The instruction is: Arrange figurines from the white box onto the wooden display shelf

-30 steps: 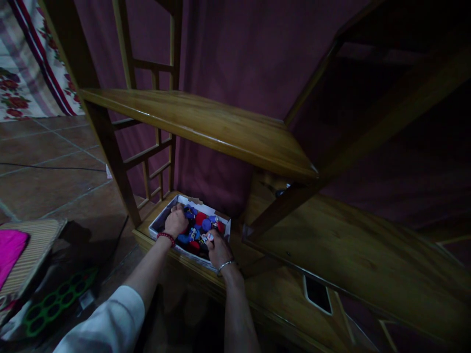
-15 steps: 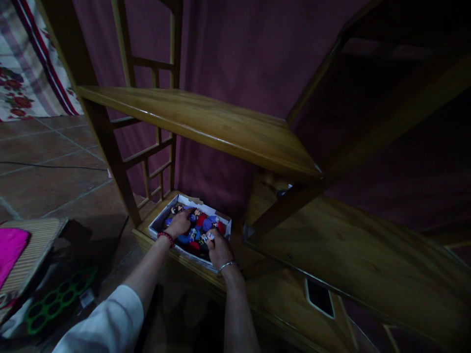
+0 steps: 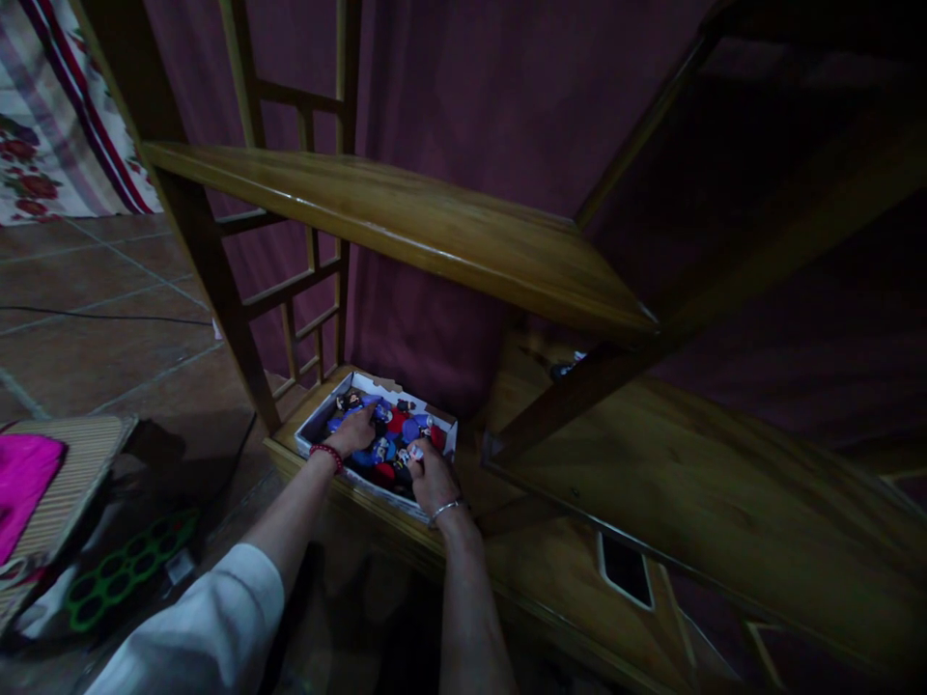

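- Two bare hands are held apart from each other over a shallow white box (image 3: 317, 417), which is filled with small toy figures (image 3: 410, 428) in blue, purple, red and black.
- The left hand (image 3: 352, 434) is reached in over the left part of the box, with its index finger stretched out among the toys; whether anything is gripped by it cannot be told.
- The right hand (image 3: 435, 480) is placed at the right front part of the box, and a small pale figure (image 3: 415, 451) is pinched between its thumb and fingers.
- A red bead bracelet (image 3: 328, 455) is worn on the left wrist and a silver bracelet (image 3: 445, 509) on the right; the left forearm is partly covered by a white sleeve (image 3: 217, 608).
- The box is set on the lower board (image 3: 298, 410) of a wooden stand, under a higher shelf (image 3: 406, 217) and beside a lattice side panel (image 3: 279, 290).
- A phone (image 3: 625, 571) is laid on the wood to the right, well apart from the box.
- A pink cloth (image 3: 27, 487) is spread on a striped mat (image 3: 91, 458) at the far left, and a green tray with round holes (image 3: 130, 569) is seen near it.
- The back is hung with a purple curtain (image 3: 463, 106).
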Action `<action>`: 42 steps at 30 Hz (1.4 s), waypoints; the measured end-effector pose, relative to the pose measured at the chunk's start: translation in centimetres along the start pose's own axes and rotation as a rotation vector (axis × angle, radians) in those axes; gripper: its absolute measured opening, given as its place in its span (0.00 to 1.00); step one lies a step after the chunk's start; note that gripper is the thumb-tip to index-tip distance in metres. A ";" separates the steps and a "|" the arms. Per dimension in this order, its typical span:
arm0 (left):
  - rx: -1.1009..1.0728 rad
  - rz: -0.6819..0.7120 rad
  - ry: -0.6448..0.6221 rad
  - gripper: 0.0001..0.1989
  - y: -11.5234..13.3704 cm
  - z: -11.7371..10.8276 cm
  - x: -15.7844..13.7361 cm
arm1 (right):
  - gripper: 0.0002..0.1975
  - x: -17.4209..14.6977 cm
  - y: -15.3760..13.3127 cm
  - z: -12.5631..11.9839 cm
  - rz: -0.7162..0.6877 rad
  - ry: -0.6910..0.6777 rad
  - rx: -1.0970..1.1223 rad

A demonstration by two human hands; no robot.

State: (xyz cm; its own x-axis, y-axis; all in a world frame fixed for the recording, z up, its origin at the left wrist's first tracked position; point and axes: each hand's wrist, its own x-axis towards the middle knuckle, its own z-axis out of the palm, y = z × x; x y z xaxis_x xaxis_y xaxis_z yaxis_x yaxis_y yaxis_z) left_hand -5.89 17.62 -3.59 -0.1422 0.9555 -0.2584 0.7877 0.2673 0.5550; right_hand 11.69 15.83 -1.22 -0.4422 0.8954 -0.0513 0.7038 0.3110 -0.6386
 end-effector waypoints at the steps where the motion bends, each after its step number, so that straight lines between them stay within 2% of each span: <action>1: 0.005 0.000 0.001 0.26 0.0 -0.1 -0.1 | 0.12 0.0 0.0 0.0 0.001 -0.003 -0.006; 8: 0.051 0.006 0.044 0.24 0.2 -0.9 -0.7 | 0.13 -0.1 0.5 0.0 0.050 0.035 -0.035; 12: 0.110 0.037 0.157 0.24 -0.1 -1.9 -1.1 | 0.13 -0.2 0.8 0.3 0.038 0.057 -0.018; 17: 0.156 -0.026 0.247 0.23 -1.2 -3.1 -1.4 | 0.12 -0.1 0.5 0.1 0.053 0.059 -0.015; 21: 0.187 -0.014 0.253 0.22 -1.4 -3.4 -1.5 | 0.12 -0.1 0.1 -0.2 0.037 0.038 -0.027; 26: 0.189 0.064 0.271 0.23 -1.2 -3.5 -1.6 | 0.13 -0.2 0.0 -0.3 0.024 0.028 -0.012; 31: 0.232 -0.056 0.201 0.20 -1.4 -3.4 -1.5 | 0.12 -0.3 0.1 -0.3 0.065 0.027 -0.010; 34: 0.236 -0.023 0.188 0.19 -1.4 -3.2 -1.5 | 0.12 -0.4 0.1 -0.3 0.063 0.032 -0.004; 37: 0.198 0.014 0.178 0.20 -1.5 -3.0 -1.2 | 0.12 -0.5 -0.1 -0.4 0.063 0.036 -0.007; 42: 0.037 -0.018 0.179 0.20 -2.2 -3.0 -0.6 | 0.12 -0.5 -0.5 -0.7 0.072 0.020 -0.012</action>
State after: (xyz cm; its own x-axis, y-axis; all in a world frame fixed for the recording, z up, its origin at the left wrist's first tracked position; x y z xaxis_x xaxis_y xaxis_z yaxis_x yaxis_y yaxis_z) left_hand -9.30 16.86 -2.30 -0.2583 0.9585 -0.1209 0.8054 0.2828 0.5209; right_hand 11.93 15.39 -0.35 -0.3789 0.9218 -0.0817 0.7403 0.2489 -0.6245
